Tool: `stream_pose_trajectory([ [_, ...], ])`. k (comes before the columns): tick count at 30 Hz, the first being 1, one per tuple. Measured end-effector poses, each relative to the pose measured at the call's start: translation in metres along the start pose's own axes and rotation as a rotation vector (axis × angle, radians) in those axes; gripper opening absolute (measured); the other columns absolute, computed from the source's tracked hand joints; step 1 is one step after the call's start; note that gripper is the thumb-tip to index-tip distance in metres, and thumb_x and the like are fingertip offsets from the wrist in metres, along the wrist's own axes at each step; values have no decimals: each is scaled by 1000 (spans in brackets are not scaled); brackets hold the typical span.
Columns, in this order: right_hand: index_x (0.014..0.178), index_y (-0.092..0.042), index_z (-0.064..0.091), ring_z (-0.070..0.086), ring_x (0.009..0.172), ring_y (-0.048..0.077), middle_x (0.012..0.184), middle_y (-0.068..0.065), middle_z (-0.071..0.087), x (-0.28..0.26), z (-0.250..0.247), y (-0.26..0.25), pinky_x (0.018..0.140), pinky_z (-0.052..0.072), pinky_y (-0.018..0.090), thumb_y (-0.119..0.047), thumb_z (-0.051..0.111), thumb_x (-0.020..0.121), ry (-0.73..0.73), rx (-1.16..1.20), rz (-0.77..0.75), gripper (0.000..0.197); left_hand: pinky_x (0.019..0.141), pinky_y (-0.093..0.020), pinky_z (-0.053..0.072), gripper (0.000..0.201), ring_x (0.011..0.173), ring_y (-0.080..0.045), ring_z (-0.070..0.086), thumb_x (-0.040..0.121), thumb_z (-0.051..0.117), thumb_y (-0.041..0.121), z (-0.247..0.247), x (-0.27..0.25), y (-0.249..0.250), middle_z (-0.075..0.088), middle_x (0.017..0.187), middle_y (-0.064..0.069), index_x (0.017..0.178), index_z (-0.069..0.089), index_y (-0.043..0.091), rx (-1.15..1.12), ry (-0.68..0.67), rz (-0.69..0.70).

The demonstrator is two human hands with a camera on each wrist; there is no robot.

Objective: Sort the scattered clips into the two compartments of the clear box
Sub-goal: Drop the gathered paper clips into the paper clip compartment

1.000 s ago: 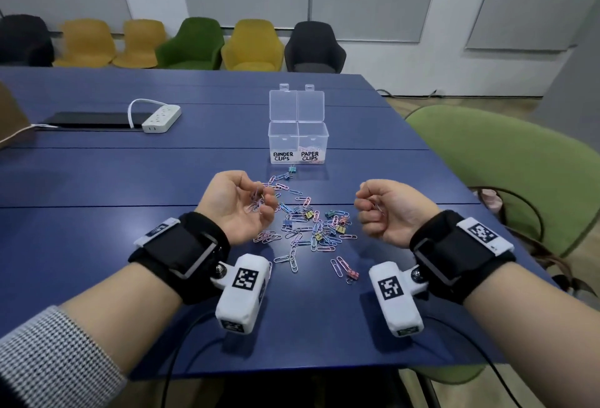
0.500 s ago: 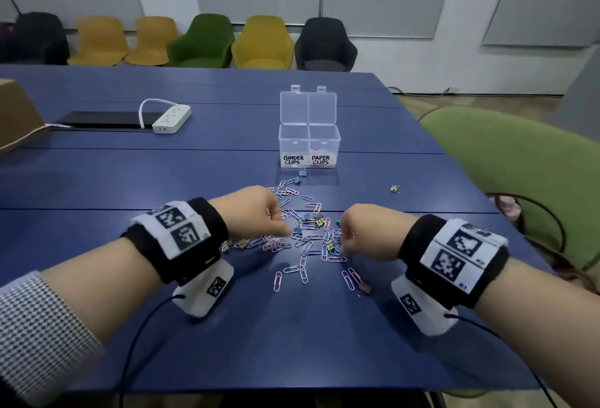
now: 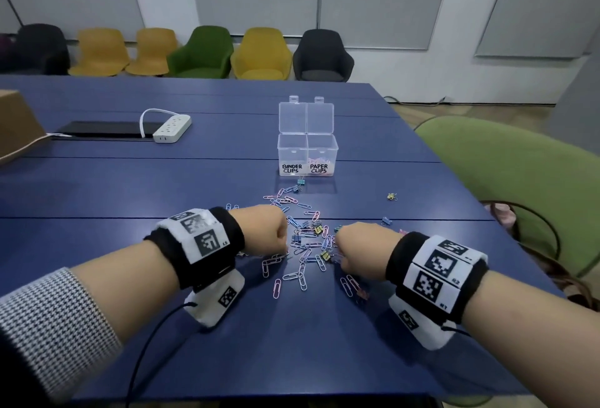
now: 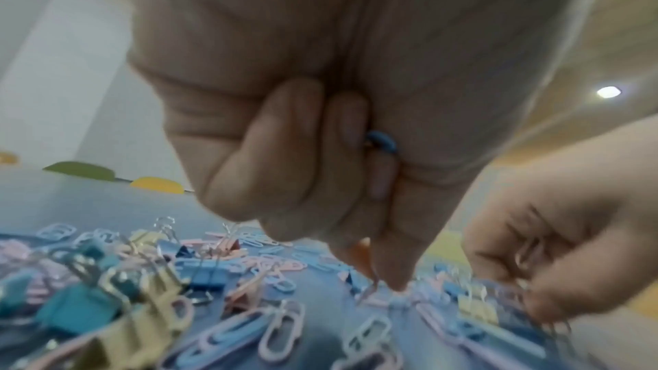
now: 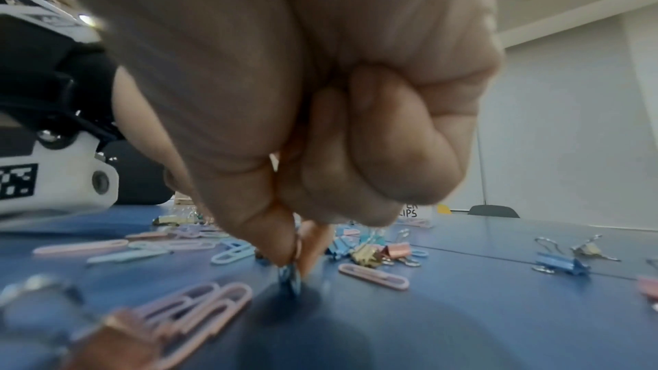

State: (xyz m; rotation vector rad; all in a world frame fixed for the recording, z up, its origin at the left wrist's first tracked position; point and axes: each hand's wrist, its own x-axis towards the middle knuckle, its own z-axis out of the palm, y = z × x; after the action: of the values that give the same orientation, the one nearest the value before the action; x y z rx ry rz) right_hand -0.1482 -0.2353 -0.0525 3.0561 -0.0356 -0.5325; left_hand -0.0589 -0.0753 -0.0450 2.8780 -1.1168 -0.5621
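So there's a big blue table [image 3: 130,187], and at the far middle of it sits the clear box [image 3: 307,154] with both lids flipped up. The left compartment is labelled BINDER CLIPS, the right one PAPER CLIPS. The right side has a few pastel clips in it; I can't make out anything in the left one.

The scattered clips [image 3: 305,245] are spread on the table just near of the box, running back to between both hands, with a few strays off to the right. It's a mix of flat pastel paper clips and chunkier binder clips [image 5: 370,253].

The left hand [image 3: 264,229] is knuckles-up at the left edge of the pile, fingers curled in with a blue clip [image 4: 382,142] tucked in the fist, thumb and fingertip pressed together down at the table. The right hand [image 3: 360,247] does the same on the right edge, pinching a small bluish clip [image 5: 290,277] right at the surface.

Handling-wise, I'd guess these are feather-light, stiff wire, slick on that smooth top and prone to tangling. Paper clips probably want a fingernail under an edge; binder clips are easier to grab by the body or the wire handles.

Hard to tell: the wrist views are blurry, so what the left fingertips are actually gripping is unclear, and the fists hide whatever else is stashed inside.
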Motion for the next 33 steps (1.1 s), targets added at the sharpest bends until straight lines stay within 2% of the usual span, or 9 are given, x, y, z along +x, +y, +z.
stream_pose_trajectory([
  [2,58,-12,30,29,51,21,57,4,31,-2,0,3,45,24,26,-9,48,87,10,25,1,35,43,-17,35,21,47,-12,40,91,57,30,-4,-3,-6,52,63,0,75,57,16,-223,3,-3],
  [5,58,-11,34,32,60,25,60,7,34,-6,-5,16,48,25,28,-13,49,88,70,231,2,34,38,-14,21,29,41,-9,24,95,54,23,-10,-7,-14,31,53,4,67,46,17,-1015,-48,1],
  [9,66,-13,47,26,41,11,48,-3,32,-13,-12,34,39,21,17,-9,52,92,69,1187,-49,27,34,-15,10,26,32,-4,21,92,46,21,-19,-12,-25,25,46,8,67,42,17,-1801,-146,14],
  [13,65,-17,41,24,44,9,60,-2,25,-14,-14,37,38,22,18,-8,43,90,24,1932,-185,26,35,-19,17,19,42,-7,17,82,48,16,-16,-12,-29,33,50,4,64,43,14,-2172,-333,242],
  [16,65,-14,46,36,47,13,65,2,41,-11,-14,34,40,32,21,-19,42,80,-55,2218,-282,16,37,-20,20,17,47,-8,17,76,42,17,-7,-6,-23,31,55,4,60,39,14,-2325,-341,281],
  [20,63,-11,46,34,45,11,67,5,48,2,-7,30,34,27,17,-28,45,83,-92,2290,-214,26,32,-18,17,26,34,-10,24,79,45,26,-2,8,-8,33,58,2,58,33,15,-2356,-259,77],
  [24,65,-14,42,24,34,4,54,-1,40,14,-2,26,30,13,10,-30,40,98,-180,1986,16,37,26,-14,18,24,31,-8,31,89,43,18,-1,24,1,42,56,-1,66,39,13,-2148,-261,-170],
  [28,62,-19,39,17,33,4,45,-7,27,19,-3,30,34,11,9,-38,41,99,-246,1540,98,41,26,-12,17,31,35,-5,29,98,40,18,-1,33,-2,41,58,-1,68,43,13,-1599,-275,-269],
  [33,59,-18,37,24,34,10,49,-4,30,20,-25,41,35,20,17,-42,41,97,-228,942,106,45,35,-14,21,35,40,-10,29,98,44,22,-14,42,-12,40,57,-2,65,47,12,-852,-279,-278],
])
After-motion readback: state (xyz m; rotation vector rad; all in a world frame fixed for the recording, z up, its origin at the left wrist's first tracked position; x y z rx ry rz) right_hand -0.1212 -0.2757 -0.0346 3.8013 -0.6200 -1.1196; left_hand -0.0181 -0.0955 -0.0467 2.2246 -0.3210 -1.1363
